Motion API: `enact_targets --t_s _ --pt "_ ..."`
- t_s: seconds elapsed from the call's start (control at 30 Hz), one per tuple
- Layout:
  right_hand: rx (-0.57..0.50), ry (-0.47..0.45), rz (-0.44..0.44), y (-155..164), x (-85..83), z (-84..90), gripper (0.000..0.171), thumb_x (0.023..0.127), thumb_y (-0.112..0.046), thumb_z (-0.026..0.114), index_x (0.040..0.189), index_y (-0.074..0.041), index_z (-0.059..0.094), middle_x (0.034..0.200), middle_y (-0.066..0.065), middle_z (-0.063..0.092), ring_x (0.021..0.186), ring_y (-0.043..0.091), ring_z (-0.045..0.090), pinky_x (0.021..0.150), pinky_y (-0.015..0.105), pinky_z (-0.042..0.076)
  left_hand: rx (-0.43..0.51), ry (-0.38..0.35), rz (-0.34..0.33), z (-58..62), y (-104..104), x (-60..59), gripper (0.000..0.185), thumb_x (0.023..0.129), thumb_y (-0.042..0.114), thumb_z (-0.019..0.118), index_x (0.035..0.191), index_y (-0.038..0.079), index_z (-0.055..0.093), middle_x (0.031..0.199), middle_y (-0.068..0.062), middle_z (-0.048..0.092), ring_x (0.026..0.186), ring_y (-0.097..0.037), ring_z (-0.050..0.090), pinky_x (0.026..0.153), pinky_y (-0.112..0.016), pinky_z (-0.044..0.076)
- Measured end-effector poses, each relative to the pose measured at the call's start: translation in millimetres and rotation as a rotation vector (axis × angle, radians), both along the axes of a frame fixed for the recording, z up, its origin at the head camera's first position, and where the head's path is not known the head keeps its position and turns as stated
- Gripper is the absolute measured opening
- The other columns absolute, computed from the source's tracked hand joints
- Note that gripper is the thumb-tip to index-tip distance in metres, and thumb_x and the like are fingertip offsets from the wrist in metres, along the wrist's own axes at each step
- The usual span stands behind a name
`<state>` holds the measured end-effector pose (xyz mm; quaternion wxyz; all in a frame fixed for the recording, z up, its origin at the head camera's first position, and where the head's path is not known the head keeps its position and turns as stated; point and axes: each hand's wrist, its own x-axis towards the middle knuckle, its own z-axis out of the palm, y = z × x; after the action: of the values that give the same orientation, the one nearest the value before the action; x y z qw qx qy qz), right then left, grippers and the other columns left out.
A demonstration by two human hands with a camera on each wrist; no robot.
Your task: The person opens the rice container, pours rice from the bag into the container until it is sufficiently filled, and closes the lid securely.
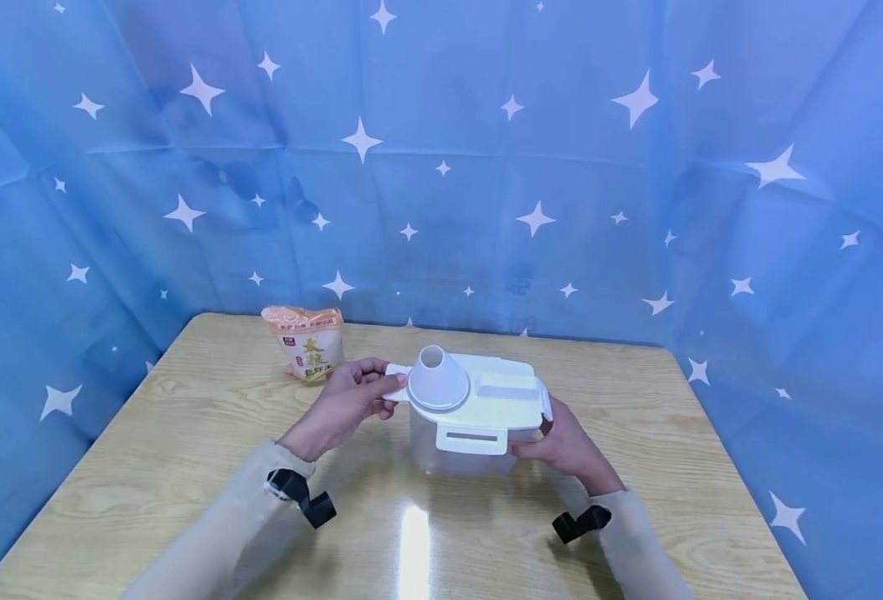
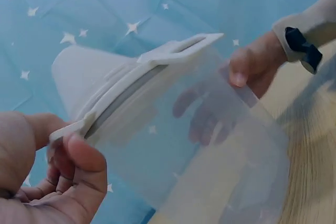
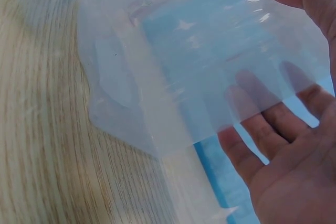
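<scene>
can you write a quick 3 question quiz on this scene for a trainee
1. True or false: the left hand pinches a clip tab at the end of the lid.
2. What stands on the lid? A) a funnel B) a spoon C) a cup of water
3. Fill in: the bag lies on the table on the person's ____ side of the box.

Key
1. True; the clip tab sits between thumb and fingers.
2. A; the funnel stands wide end down, while the right hand holds the other end of the clear box.
3. left
</scene>
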<state>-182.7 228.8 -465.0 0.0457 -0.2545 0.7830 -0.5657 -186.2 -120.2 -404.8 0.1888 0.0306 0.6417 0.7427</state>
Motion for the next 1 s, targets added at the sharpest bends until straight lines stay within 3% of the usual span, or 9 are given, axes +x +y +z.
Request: enact_targets --t_s 0.37,0.6,0.8,1.0 --pt "0.002 0.005 0.018 2 -3.4 -2.6 0.07 0.079 -0.004 0.086 0.14 -0.014 0.054 0.129 -0.007 0.063 0.118 0.007 0.059 0.101 0.021 0.049 -0.08 0.008 0.013 0.0 2 2.5 0.031 0.101 0.024 0.067 0.117 0.002 0.053 0.098 -0.005 0.061 0.073 -0.016 0.059 0.065 -0.026 0.054" --pt "0.006 -0.011 0.002 -1 0.4 0.3 0.071 0.077 -0.007 0.088 0.139 -0.018 0.055 0.13 -0.006 0.063 0.118 0.008 0.059 0.102 0.023 0.05 -0.144 0.035 0.032 -5.4 3 4.5 0.042 0.1 0.035 0.068 0.127 0.004 0.057 0.109 -0.005 0.063 0.085 -0.018 0.064 0.073 -0.029 0.058" --pt "0.003 -0.012 0.007 0 0.2 -0.4 0.071 0.077 -0.007 0.088 0.139 -0.018 0.055 0.129 -0.005 0.063 0.117 0.008 0.059 0.101 0.023 0.05 -0.188 0.134 0.028 -11.8 3 8.7 0.048 0.1 0.043 0.065 0.134 0.008 0.057 0.122 -0.01 0.06 0.106 -0.027 0.063 0.082 -0.032 0.059" --pt "-0.006 -0.015 0.015 1 -1.0 -1.8 0.07 0.078 -0.007 0.088 0.139 -0.017 0.055 0.128 -0.005 0.063 0.117 0.008 0.059 0.101 0.024 0.051 -0.202 0.236 0.034 -23.7 3 13.4 0.048 0.101 0.038 0.065 0.141 0.014 0.052 0.134 -0.012 0.057 0.12 -0.03 0.058 0.095 -0.04 0.059"
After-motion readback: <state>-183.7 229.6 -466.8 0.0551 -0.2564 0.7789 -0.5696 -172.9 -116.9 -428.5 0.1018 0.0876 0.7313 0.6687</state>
